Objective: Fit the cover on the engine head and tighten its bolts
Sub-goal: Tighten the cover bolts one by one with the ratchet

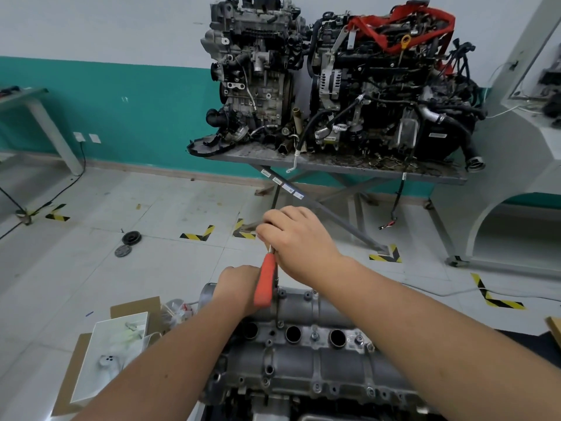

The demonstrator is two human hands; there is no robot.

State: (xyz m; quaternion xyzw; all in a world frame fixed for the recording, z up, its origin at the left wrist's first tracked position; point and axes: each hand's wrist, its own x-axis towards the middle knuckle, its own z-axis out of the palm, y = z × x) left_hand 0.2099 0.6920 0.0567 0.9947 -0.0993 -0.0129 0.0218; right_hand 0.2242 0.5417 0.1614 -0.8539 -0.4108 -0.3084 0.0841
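The grey metal cover (303, 363) lies on the engine head at the bottom centre, with three round plug holes and several bolts (359, 339) along its ridges. A T-shaped wrench with an orange handle (265, 282) stands over a bolt (280, 324) on the cover's far side; its thin shaft runs down to that bolt. My right hand (299, 238) grips the wrench's top. My left hand (238, 287) rests curled against the cover's far left end, beside the orange handle; what its fingers hold is hidden.
Flattened cardboard with a white tray (112, 357) and a plastic bag lies on the floor at left. Two complete engines (334, 77) sit on a metal table (334, 165) ahead. Two round discs (127, 243) lie on the tiled floor.
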